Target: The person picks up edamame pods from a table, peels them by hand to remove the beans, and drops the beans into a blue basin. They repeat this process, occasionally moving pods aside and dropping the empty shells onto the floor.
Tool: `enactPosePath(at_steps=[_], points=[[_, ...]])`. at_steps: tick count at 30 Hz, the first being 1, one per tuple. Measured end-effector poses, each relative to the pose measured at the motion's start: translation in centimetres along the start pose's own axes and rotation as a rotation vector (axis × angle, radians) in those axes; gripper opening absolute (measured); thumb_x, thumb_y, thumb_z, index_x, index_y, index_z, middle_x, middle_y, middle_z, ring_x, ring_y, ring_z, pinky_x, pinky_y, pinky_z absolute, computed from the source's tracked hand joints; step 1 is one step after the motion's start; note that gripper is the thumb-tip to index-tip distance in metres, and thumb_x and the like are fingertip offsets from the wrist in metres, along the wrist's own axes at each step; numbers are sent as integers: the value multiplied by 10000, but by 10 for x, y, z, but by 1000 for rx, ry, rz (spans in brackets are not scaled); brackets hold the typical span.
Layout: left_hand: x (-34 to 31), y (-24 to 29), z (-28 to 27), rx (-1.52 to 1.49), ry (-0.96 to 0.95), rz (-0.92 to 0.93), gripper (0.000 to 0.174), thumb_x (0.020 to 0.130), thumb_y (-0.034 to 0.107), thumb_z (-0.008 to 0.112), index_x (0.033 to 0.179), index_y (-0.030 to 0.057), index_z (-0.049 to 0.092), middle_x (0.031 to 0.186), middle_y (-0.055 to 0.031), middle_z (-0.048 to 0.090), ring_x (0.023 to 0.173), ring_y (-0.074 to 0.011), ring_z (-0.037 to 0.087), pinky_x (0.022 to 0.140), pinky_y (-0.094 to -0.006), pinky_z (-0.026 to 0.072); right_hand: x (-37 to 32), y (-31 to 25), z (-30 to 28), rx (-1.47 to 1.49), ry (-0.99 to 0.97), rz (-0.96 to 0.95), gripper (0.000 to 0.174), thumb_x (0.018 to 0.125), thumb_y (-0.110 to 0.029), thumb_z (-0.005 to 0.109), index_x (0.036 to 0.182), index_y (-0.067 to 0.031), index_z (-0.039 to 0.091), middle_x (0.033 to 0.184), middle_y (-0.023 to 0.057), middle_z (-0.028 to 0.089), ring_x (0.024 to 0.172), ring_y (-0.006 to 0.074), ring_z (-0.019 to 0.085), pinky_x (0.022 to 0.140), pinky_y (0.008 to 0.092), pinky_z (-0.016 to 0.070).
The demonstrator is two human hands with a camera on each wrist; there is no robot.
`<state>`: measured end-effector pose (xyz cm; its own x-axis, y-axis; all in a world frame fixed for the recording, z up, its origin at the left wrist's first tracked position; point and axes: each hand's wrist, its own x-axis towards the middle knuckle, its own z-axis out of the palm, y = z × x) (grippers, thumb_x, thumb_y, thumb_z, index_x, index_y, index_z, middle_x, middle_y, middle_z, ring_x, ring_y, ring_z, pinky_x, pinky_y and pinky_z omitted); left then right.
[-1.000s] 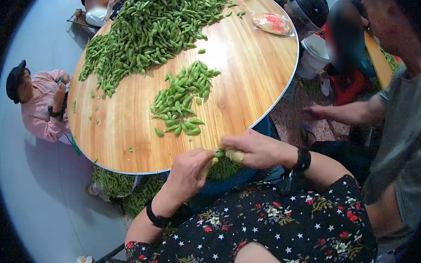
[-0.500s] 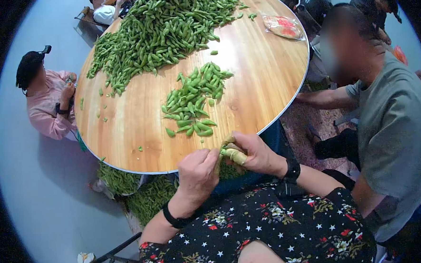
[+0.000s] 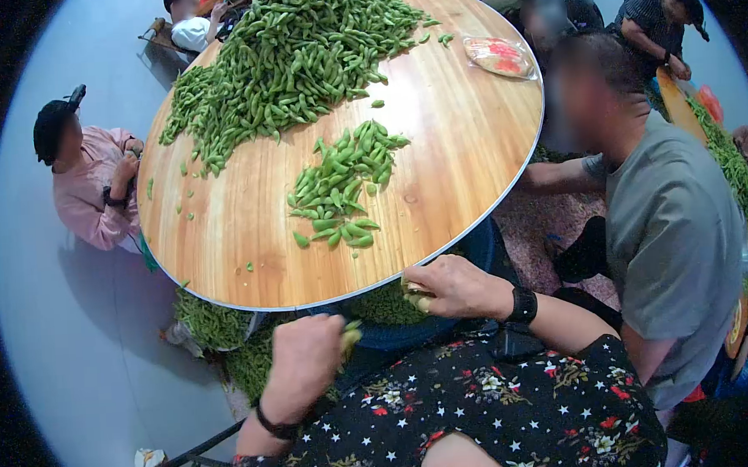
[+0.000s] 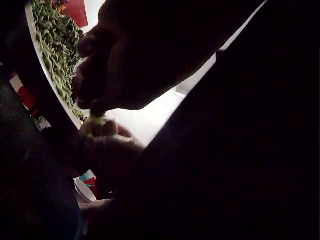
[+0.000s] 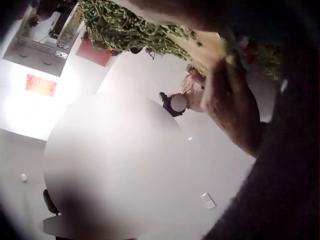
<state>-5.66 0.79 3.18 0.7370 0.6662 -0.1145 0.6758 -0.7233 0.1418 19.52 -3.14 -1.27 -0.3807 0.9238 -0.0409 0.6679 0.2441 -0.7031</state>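
head view: your left hand pinches a blurred green pod, apart from your right hand, whose fingers curl near the rim of the round wooden table; i cannot tell whether they hold anything. a small pile of edamame pods lies near the big heap.

left wrist view: your hands are mostly in shadow.

right wrist view: the heap shows along the top.

clear-wrapped packet, person in pink, person in grey shirt
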Motion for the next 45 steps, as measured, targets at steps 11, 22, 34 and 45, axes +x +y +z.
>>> enactPosePath(at_steps=[11, 22, 34, 45], points=[[176, -46, -34, -74, 398, 165, 163, 845, 156, 592, 951, 39, 631, 812, -179, 610, 797, -360, 601, 696, -429, 478, -11, 5, -13, 421, 22, 106, 255, 939, -237, 461, 1016, 3, 499, 821, 182, 588, 817, 346, 597, 733, 419, 465], [232, -41, -12, -215, 323, 193, 173, 747, 101, 672, 883, 15, 610, 786, -167, 629, 739, -325, 614, 674, -369, 495, -23, 9, -25, 576, 47, 140, 279, 944, -228, 486, 1026, 18, 589, 698, 111, 582, 626, 195, 591, 605, 337, 473], [109, 26, 6, -1406, 341, -62, 114, 882, 36, 598, 995, 31, 588, 843, -8, 611, 743, -58, 575, 592, -205, 461, 3, -6, -15, 1109, 289, 50, 276, 978, -211, 414, 1196, -42, 399, 721, 51, 544, 479, 108, 493, 440, 237, 407], [89, 41, 17, -1089, 360, 53, 303, 878, -12, 532, 1177, 8, 571, 827, -91, 640, 732, -124, 611, 666, -256, 487, -6, -12, -16, 1161, 277, 60, 227, 977, -197, 426, 1139, -38, 430, 712, 38, 536, 479, 96, 478, 428, 225, 396]])
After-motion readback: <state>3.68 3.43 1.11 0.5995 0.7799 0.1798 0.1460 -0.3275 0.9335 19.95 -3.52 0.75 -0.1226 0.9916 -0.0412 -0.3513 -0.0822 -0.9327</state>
